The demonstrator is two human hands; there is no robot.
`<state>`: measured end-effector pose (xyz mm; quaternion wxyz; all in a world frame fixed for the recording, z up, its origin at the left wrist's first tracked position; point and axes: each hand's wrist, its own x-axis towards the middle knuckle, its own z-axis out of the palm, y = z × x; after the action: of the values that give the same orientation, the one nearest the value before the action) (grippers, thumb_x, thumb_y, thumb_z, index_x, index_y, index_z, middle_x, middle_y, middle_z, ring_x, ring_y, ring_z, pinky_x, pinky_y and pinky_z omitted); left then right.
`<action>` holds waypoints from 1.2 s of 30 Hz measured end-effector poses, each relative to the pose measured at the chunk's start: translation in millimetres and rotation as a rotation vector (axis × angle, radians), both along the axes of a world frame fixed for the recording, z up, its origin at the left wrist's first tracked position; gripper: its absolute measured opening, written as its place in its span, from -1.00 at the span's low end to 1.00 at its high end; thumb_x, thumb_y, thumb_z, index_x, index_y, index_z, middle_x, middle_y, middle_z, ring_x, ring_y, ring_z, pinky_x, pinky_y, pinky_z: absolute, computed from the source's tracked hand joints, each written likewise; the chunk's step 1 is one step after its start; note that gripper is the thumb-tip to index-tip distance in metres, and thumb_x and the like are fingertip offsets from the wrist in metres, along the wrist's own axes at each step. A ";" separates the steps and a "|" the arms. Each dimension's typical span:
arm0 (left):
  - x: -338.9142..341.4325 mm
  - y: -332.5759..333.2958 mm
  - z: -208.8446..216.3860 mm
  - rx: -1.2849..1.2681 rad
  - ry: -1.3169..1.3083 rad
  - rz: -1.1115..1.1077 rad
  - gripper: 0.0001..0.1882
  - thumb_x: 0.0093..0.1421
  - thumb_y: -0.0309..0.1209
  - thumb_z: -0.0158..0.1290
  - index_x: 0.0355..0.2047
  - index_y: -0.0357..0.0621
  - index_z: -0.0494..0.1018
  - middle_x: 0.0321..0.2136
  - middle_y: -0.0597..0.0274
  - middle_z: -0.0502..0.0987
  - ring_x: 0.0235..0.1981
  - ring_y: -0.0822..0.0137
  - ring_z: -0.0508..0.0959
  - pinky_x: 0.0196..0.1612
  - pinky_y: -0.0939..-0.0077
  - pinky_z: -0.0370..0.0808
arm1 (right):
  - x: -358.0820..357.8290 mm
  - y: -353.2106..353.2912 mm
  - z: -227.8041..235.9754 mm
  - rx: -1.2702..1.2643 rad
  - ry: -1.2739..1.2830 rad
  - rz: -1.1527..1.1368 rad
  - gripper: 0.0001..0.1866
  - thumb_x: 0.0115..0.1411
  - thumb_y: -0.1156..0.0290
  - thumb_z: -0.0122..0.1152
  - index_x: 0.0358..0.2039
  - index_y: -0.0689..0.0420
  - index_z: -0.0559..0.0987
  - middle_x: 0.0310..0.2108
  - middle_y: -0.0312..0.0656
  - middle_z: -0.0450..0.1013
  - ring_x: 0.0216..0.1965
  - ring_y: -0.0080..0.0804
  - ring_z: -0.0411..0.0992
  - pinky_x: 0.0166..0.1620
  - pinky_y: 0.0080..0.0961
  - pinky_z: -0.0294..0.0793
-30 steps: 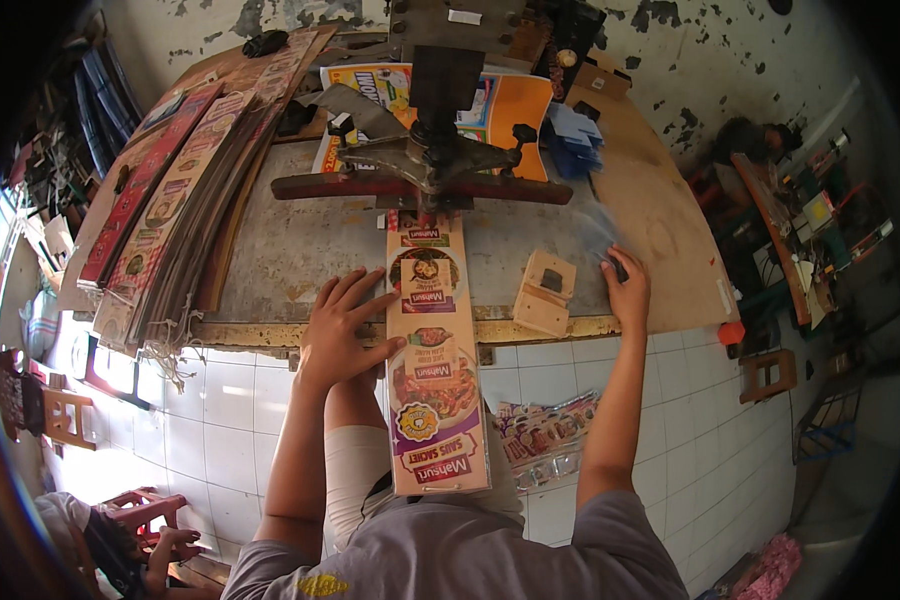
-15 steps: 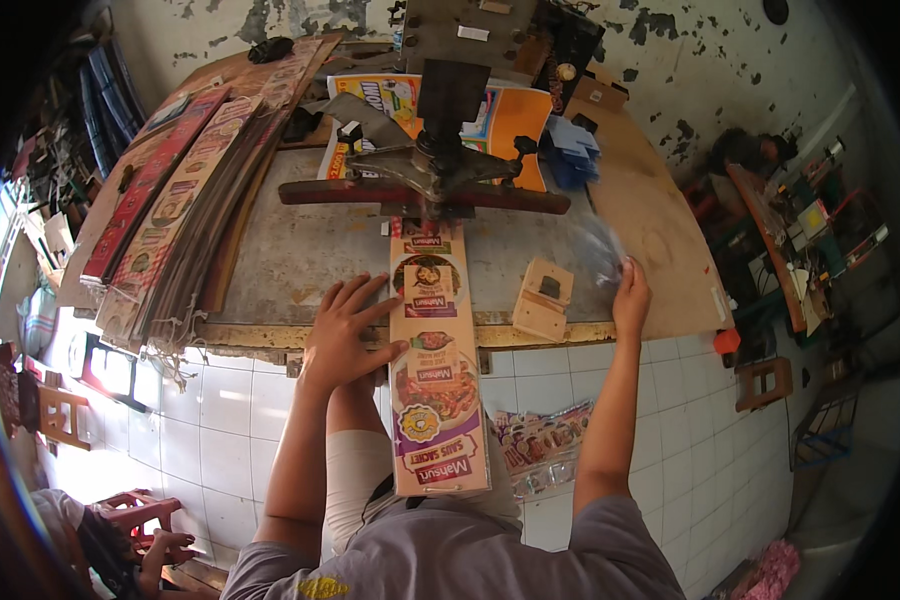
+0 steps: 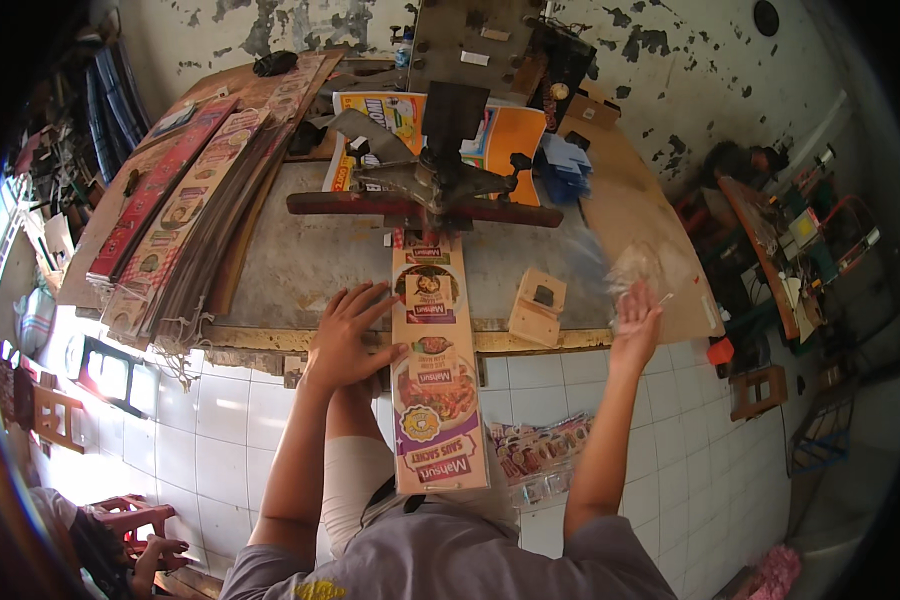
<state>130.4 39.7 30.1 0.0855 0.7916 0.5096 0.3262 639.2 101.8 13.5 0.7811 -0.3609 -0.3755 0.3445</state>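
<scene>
A long, narrow printed card strip (image 3: pixel 433 360), stiff and glossy with orange, brown and purple panels, lies lengthwise from the metal press toward the person, its near end hanging well past the table edge above the lap. Its far end sits under the press (image 3: pixel 432 185), a dark iron device with a rusty red crossbar and a grey angled handle.

The left hand (image 3: pixel 348 335) lies open and flat, fingers spread, at the table edge, its fingertips touching the left edge of the strip; it grasps nothing. The right hand (image 3: pixel 636 322) is raised open near the right end of the table, fingers loose, just below a crumpled clear plastic bag (image 3: pixel 625 268) that looks blurred; whether the fingers pinch the plastic cannot be told.

Between the strip and the right hand stands a small pale cardboard box (image 3: pixel 538 307) with a dark cut-out in its face. The table (image 3: pixel 300 260) has a worn grey top, scuffed and stained, with a chipped wooden front edge over white glazed tiles (image 3: pixel 220 420).

To the left, a fanned stack of similar long strips (image 3: pixel 185 215) lies slanted on the table, red and brown, loose strings dangling from its near end. Behind the press lie flat orange and yellow printed sheets (image 3: pixel 515 135) and a small blue pile (image 3: pixel 567 165). A wall with peeling paint (image 3: pixel 660 60) rises behind. Below the table, a bundle of small shiny sachets (image 3: pixel 535 455) hangs beside the strip's near end.
</scene>
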 end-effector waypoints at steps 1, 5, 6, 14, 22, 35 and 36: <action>-1.1 0.4 -0.1 -0.001 -0.039 -0.005 -0.20 0.13 0.08 0.38 0.34 0.03 0.55 0.41 0.06 0.47 0.48 -0.11 0.36 0.54 -0.18 0.20 | -21.0 -18.3 4.5 0.002 0.021 0.079 -0.27 0.60 -0.16 -0.05 0.48 0.18 0.32 0.49 0.02 0.32 0.49 -0.05 0.31 0.53 -0.07 0.25; -3.1 -7.6 5.6 -0.047 -0.250 -0.043 -0.23 0.23 0.00 0.33 0.39 -0.03 0.49 0.41 0.05 0.47 0.48 -0.10 0.38 0.54 -0.08 0.22 | -94.1 -91.0 9.0 -0.082 0.090 0.308 -0.30 0.61 -0.15 -0.06 0.47 0.14 0.33 0.47 0.01 0.35 0.47 -0.05 0.34 0.49 -0.01 0.34; -3.2 -12.1 7.0 -0.070 -0.317 -0.057 -0.25 0.27 -0.03 0.31 0.39 -0.05 0.47 0.41 0.05 0.47 0.48 -0.08 0.38 0.54 -0.06 0.23 | -109.2 -108.6 8.9 -0.082 0.108 0.366 -0.32 0.61 -0.14 -0.07 0.45 0.14 0.34 0.44 0.01 0.38 0.45 -0.04 0.37 0.47 0.01 0.36; 31.2 -116.4 33.4 -0.437 -0.898 -0.390 -0.29 0.46 -0.09 0.20 0.44 -0.29 0.36 0.29 -0.04 0.56 0.34 0.12 0.51 0.40 0.16 0.39 | -203.5 -180.4 30.3 -0.195 0.213 0.852 -0.42 0.64 -0.06 -0.11 0.36 0.16 0.41 0.30 0.17 0.51 0.31 0.08 0.52 0.38 0.08 0.50; 29.2 -138.5 32.4 -0.601 -1.157 -0.215 -0.64 0.54 -0.47 0.12 0.27 -0.27 0.44 -0.16 0.29 0.64 -0.16 0.56 0.60 -0.11 0.61 0.53 | -232.0 -172.5 58.6 -0.207 0.006 0.956 -0.54 0.61 0.10 0.08 0.22 0.25 0.50 0.16 0.08 0.56 0.18 -0.07 0.59 0.26 -0.09 0.56; 48.3 -131.8 37.6 -0.489 -1.228 -0.091 -0.56 0.44 -0.54 0.21 0.27 -0.24 0.40 -0.17 0.26 0.59 -0.25 0.52 0.62 -0.25 0.60 0.63 | -215.4 -181.9 44.5 -0.267 0.096 0.949 -0.79 0.49 0.49 0.28 0.05 0.31 0.59 -0.09 -0.12 0.62 -0.05 -0.37 0.60 0.08 -0.38 0.58; 51.8 -131.4 38.0 -0.441 -1.256 -0.072 -0.55 0.41 -0.55 0.24 0.26 -0.23 0.40 -0.15 0.25 0.58 -0.24 0.49 0.64 -0.28 0.59 0.65 | -216.0 -180.2 38.9 -0.282 0.138 0.926 -0.79 0.48 0.51 0.29 0.04 0.31 0.59 -0.08 -0.14 0.61 -0.04 -0.40 0.60 0.07 -0.41 0.58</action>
<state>182.2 -91.7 68.2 0.5368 0.4315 0.3910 0.6106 423.2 -78.4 52.4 0.5122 -0.2345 -0.3938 0.7264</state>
